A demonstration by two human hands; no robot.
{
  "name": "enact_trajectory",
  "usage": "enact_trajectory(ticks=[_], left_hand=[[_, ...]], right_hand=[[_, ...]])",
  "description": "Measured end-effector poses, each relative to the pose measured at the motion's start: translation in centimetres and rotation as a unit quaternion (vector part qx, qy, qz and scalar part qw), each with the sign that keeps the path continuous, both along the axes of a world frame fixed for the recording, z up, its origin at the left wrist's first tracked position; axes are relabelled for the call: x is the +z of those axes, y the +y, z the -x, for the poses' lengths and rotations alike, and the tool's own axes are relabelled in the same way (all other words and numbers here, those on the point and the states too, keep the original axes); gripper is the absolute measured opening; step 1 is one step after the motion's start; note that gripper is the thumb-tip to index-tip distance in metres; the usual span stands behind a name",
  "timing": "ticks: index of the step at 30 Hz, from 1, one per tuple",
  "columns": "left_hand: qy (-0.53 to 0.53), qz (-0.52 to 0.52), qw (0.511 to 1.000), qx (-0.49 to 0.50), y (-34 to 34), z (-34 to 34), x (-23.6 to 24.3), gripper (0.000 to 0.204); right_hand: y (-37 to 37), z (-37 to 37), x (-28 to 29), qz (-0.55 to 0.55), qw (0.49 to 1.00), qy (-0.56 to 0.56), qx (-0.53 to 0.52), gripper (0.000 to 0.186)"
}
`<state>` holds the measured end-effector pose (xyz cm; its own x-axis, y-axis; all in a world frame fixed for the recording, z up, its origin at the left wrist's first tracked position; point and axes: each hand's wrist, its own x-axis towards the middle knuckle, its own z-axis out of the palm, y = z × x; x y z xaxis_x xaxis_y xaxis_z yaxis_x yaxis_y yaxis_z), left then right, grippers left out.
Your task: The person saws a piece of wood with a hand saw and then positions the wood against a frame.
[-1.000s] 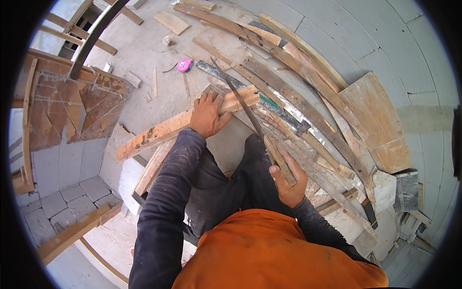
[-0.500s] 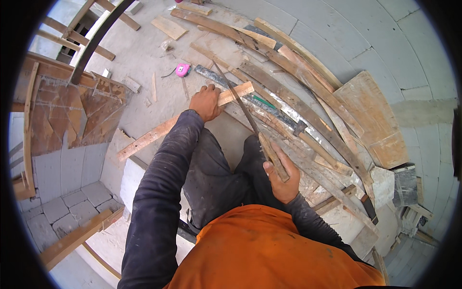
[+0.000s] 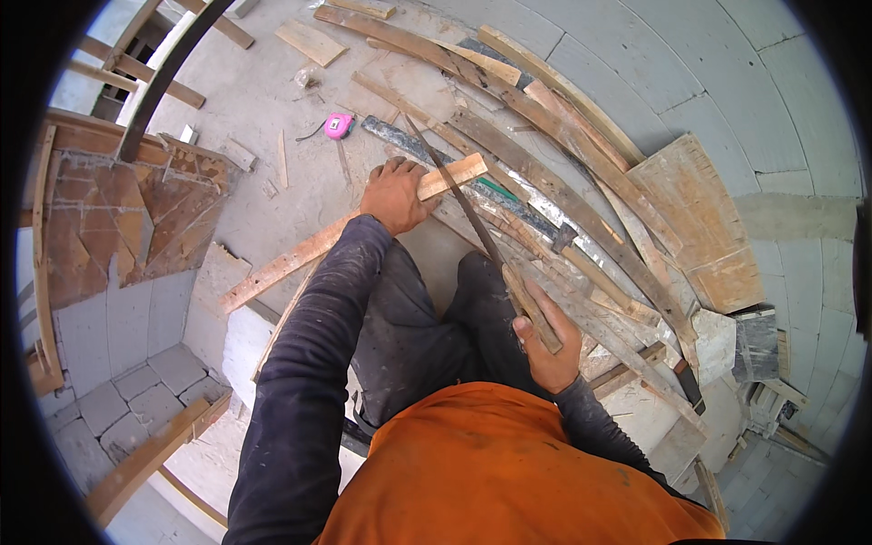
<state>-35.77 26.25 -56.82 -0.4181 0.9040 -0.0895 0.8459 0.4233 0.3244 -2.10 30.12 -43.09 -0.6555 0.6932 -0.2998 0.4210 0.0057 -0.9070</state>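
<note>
My left hand point(image 3: 396, 195) is closed over a narrow wooden batten point(image 3: 295, 261), which slants from the lower left up to the right across my knee area. My right hand point(image 3: 552, 350) is wrapped round the wooden handle of a handsaw point(image 3: 470, 211). The saw's long dark blade crosses the batten near its right end, a little to the right of my left fingers. Whether the teeth have cut into the wood is too small to tell.
A pink tape measure point(image 3: 338, 125) lies on the floor beyond my left hand. Long planks point(image 3: 545, 113) and a hammer point(image 3: 565, 238) lie to the right, beside a grey block wall point(image 3: 654, 54). A plywood sheet point(image 3: 704, 222) leans there. Stained boards point(image 3: 136, 209) stand at left.
My right hand has drawn the saw back toward me and slightly right. The batten and my left hand sit a little farther right in the picture; the view has shifted slightly.
</note>
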Motion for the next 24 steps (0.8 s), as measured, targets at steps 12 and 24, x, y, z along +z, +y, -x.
enact_trajectory(ticks=[12,24], left_hand=[[-0.053,0.008,0.998,0.014,0.3,-0.7,0.7,0.067],[-0.035,0.034,0.999,0.024,-0.6,0.2,-0.4,0.067]], right_hand=[[1.8,5.5,-1.7,-0.081,0.996,0.010,0.047,0.054],[0.0,-0.4,2.5,-0.037,0.999,0.010,0.038,0.050]])
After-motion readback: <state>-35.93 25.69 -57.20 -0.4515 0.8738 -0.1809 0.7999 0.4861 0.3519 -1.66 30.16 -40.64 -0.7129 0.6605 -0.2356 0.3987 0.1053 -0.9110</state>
